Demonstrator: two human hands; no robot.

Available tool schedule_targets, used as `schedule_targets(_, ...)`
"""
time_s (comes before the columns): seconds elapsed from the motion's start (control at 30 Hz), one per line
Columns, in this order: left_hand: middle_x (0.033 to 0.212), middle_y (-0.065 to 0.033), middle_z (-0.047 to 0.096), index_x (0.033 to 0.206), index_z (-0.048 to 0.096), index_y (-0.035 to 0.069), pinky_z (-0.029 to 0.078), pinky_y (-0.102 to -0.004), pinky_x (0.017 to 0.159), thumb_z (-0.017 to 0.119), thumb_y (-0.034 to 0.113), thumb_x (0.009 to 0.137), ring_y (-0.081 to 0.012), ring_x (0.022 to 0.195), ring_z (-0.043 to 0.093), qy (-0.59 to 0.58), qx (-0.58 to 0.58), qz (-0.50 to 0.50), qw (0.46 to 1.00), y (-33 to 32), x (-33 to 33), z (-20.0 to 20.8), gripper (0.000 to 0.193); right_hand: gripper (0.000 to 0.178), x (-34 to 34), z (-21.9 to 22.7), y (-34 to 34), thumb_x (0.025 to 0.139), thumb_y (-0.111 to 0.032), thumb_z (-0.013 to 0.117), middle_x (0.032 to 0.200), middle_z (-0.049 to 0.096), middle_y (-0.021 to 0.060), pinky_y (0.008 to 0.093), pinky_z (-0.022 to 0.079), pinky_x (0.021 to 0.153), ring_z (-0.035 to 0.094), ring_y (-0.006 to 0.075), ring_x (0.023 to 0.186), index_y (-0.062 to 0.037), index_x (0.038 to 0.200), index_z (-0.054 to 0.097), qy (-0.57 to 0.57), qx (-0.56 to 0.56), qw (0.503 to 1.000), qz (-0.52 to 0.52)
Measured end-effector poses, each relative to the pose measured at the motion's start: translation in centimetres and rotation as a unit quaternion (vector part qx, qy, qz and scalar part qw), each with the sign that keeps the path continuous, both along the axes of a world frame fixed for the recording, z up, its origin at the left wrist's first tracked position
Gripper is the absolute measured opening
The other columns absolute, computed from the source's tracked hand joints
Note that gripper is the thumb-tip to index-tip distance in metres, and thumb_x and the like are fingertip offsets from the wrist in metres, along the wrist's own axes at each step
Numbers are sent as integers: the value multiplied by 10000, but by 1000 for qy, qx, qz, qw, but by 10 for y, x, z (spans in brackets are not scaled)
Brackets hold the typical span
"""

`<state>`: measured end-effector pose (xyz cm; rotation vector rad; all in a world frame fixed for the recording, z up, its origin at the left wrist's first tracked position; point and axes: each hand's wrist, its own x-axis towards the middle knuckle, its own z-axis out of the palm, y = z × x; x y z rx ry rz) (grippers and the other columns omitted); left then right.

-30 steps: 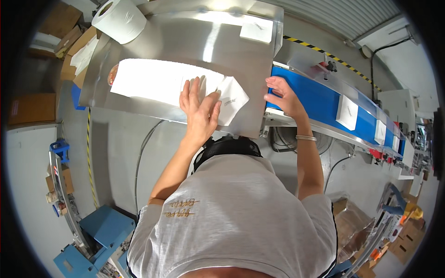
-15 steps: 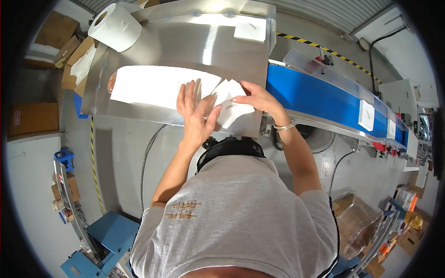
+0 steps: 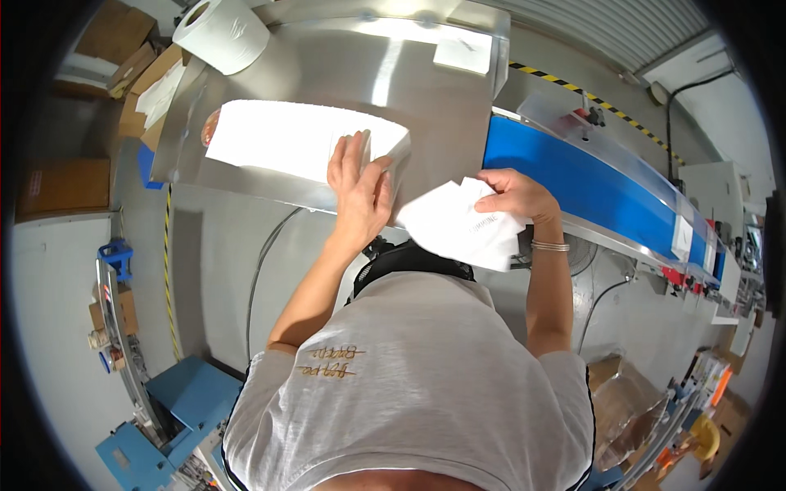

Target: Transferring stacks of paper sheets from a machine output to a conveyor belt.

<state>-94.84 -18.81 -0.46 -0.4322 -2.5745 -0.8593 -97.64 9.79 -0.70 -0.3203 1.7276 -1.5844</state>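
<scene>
A small factory or packing workshop, identified by a blue conveyor belt (image 3: 565, 172) adjoining a metal worktable (image 3: 446, 102), which bears a long stack of white paper (image 3: 278, 139). Supporting features: black-and-yellow floor tape (image 3: 565, 84), a corrugated wall panel (image 3: 606, 29) and cardboard boxes (image 3: 70, 186) at the margins.

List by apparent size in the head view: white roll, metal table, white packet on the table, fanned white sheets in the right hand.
1. Metal table
2. Fanned white sheets and white roll: too alike to rank
3. White packet
</scene>
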Motion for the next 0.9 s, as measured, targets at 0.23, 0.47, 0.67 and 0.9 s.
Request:
schedule_targets(0.23,1406,-208,370,1018,672,19,197,-512,1072,580,201,893,-442,1322,243,-22,26,-8,999,-4,2,3,239,360,-46,-51,-78,859,-11,631,1092,613,36,243,481,855,577,89,969,-14,1203,522,51,-137,982,-116)
schedule_targets(0.47,1404,-200,382,1020,677,23,230,-498,1074,590,200,888,-413,1331,277,-15,10,3,1000,1,-2,0,237,323,-36,-64,-89,818,-3,689,1089,600,41,258,479,866,569,108,984,-24,1107,545,91,-202,941,-257)
schedule_targets(0.67,1388,-222,384,960,689,42,225,-507,1063,618,126,831,-434,1313,284,-18,41,14,999,13,0,-4,170,255,-12,-58,-23,862,-26,653,994,627,36,235,482,809,588,95,906,-24,1087,532,88,-153,924,-339)
schedule_targets(0.9,1383,-201,386,886,669,47,243,-520,1042,665,96,758,-428,1311,291,20,16,32,999,-2,-1,7,137,451,-27,-91,83,845,-359,662,983,612,177,364,468,771,595,303,868,-2,1099,555,194,326,778,-501)
